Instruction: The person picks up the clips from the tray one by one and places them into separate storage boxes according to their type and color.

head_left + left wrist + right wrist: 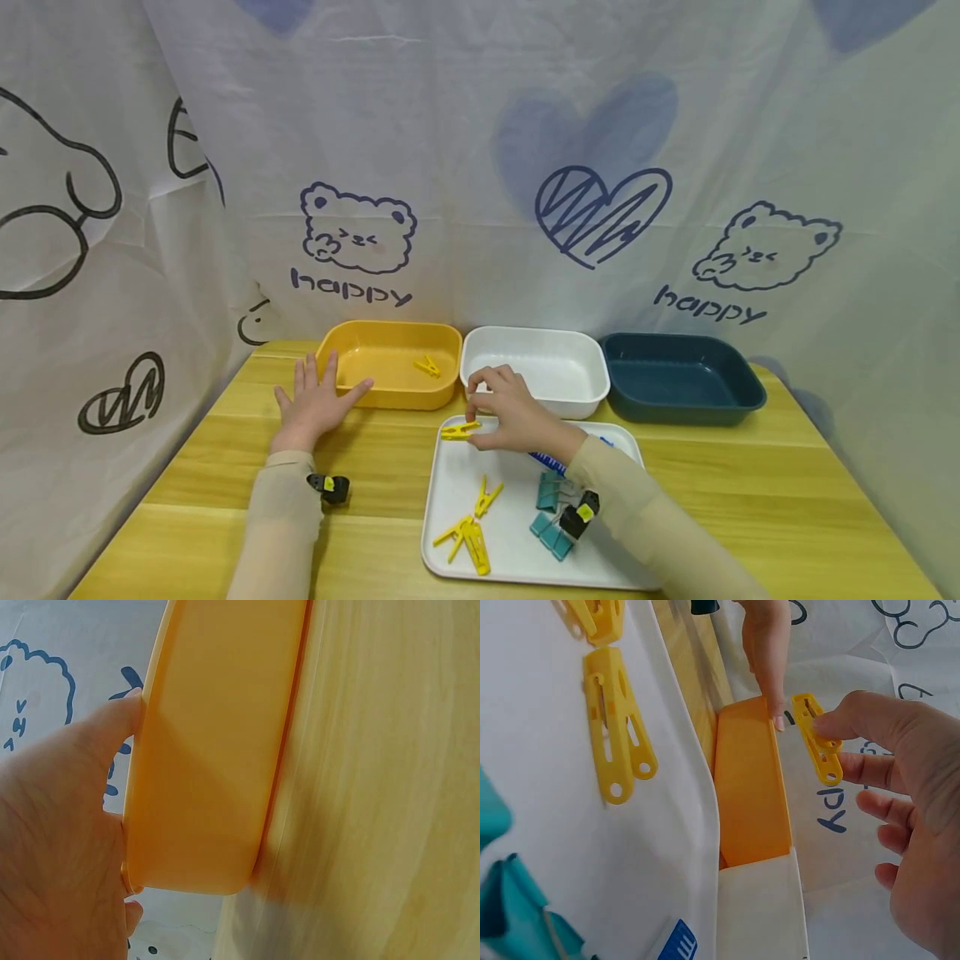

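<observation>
Between thumb and fingers, my right hand [517,414] pinches a yellow clothespin [817,739] above the upper left of the white tray [432,500]. My left hand [317,406] rests with spread fingers on the near left rim of the yellow bin [206,750]. Inside that bin lies another yellow clothespin [427,366]. On the tray are several more yellow clothespins [476,546] at the left. Teal binder clips [551,535] lie to their right, partly hidden by the right wrist camera. A blue item [549,462] shows partly under the right forearm.
A white bin [536,337] stands beside the yellow one, and a dark blue bin [682,412] is to its right. All three line the back of the wooden table [810,500], against a printed curtain [465,167]. The tray sits in front of them.
</observation>
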The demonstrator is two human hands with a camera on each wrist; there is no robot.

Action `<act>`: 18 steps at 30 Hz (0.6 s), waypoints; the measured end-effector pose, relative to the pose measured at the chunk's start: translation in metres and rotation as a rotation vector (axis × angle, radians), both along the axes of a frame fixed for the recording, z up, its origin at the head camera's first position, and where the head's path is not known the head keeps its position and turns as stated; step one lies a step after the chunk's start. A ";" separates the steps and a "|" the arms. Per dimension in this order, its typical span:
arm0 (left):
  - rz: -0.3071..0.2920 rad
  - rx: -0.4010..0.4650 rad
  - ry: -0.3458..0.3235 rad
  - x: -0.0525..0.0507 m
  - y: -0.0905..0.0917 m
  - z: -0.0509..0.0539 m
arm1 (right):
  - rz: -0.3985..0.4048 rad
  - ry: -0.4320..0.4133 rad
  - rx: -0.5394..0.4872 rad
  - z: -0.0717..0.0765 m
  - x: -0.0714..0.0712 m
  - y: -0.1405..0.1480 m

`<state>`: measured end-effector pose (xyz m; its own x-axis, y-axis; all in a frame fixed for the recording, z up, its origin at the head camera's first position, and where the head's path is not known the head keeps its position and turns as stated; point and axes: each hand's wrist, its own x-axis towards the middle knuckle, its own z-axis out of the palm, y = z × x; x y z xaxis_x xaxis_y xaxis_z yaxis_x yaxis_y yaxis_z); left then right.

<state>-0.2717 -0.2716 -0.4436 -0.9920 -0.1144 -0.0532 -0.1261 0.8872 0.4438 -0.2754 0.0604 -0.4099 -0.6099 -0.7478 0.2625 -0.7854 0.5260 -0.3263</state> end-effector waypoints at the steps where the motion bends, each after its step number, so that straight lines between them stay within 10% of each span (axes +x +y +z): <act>1: 0.000 0.000 0.001 0.000 0.000 0.000 | 0.005 0.012 -0.009 0.000 -0.002 -0.002; 18: 0.002 -0.003 -0.010 0.000 -0.002 -0.002 | -0.095 0.030 -0.046 0.002 -0.033 -0.036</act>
